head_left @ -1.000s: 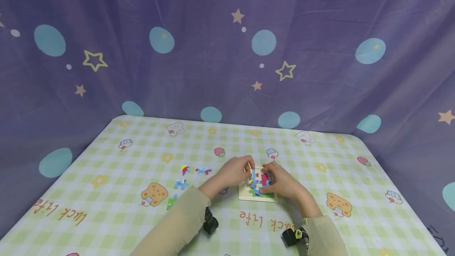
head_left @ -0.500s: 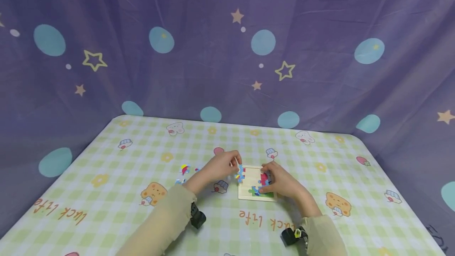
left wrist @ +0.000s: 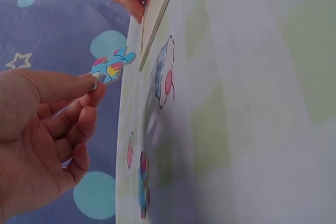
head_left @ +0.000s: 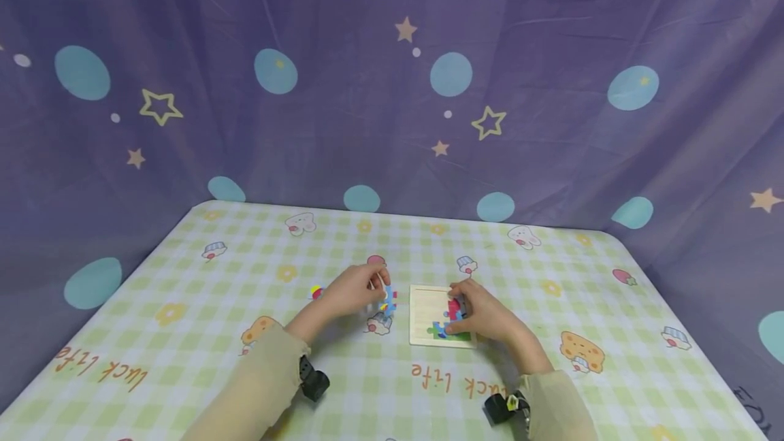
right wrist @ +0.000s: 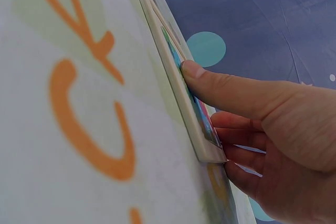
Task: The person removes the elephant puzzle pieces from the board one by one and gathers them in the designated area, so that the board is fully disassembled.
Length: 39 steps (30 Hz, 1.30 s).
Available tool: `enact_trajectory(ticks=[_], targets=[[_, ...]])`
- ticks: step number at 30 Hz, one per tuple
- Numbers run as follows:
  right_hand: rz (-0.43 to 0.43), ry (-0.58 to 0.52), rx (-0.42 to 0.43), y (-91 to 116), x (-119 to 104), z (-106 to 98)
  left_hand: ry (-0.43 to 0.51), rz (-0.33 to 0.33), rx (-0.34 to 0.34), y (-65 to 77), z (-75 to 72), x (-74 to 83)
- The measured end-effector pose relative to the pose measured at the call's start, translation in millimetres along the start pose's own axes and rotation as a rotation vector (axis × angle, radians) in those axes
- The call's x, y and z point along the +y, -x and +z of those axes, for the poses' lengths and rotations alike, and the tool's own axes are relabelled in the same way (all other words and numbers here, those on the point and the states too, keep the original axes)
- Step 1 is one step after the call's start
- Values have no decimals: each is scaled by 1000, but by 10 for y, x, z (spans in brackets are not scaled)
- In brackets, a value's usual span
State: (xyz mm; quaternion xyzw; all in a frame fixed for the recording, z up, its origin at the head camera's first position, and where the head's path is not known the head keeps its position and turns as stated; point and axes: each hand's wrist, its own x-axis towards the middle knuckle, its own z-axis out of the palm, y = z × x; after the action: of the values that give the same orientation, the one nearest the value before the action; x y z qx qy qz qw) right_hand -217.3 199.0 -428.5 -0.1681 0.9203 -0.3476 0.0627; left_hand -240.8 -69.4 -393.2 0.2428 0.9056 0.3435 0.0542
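Observation:
My left hand (head_left: 350, 291) pinches a jigsaw piece (head_left: 387, 301) between thumb and fingertips, to the left of the wooden puzzle tray (head_left: 422, 308). In the left wrist view this jigsaw piece (left wrist: 112, 68) is blue with yellow and pink, held up off the table. My right hand (head_left: 486, 312) grips the tray's right side. Its thumb (right wrist: 210, 80) lies over the tray's front part while the other fingers curl at the side edge. Joined puzzle pieces (head_left: 439, 330), blue, green and red, lie along the tray's front and right; the hand partly hides them. Bare wood shows at the tray's left and back.
A loose red and yellow puzzle piece (head_left: 316, 291) lies left of the tray, partly behind my left hand. A blurred loose piece (left wrist: 143, 184) shows low in the left wrist view. A checked cloth (head_left: 551, 264) covers the table, and a purple curtain (head_left: 367, 128) hangs behind it.
My left hand has lifted the blue jigsaw piece out from over the tray and carried it left, past the tray's edge. The right hand stays on the tray's right side.

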Motion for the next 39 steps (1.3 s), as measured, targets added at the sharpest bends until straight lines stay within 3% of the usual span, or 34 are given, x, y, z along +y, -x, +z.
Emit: enact_trajectory(ticks=[14,27,39], targets=[[2,-23,1,0,-4,14,1,-23,22,219,-156,-217],[7,-16,1,-5,-7,11,23,-87,22,304,-278,-310],[-6,-11,0,-3,-7,-5,17,-98,-5,361,-314,-372]])
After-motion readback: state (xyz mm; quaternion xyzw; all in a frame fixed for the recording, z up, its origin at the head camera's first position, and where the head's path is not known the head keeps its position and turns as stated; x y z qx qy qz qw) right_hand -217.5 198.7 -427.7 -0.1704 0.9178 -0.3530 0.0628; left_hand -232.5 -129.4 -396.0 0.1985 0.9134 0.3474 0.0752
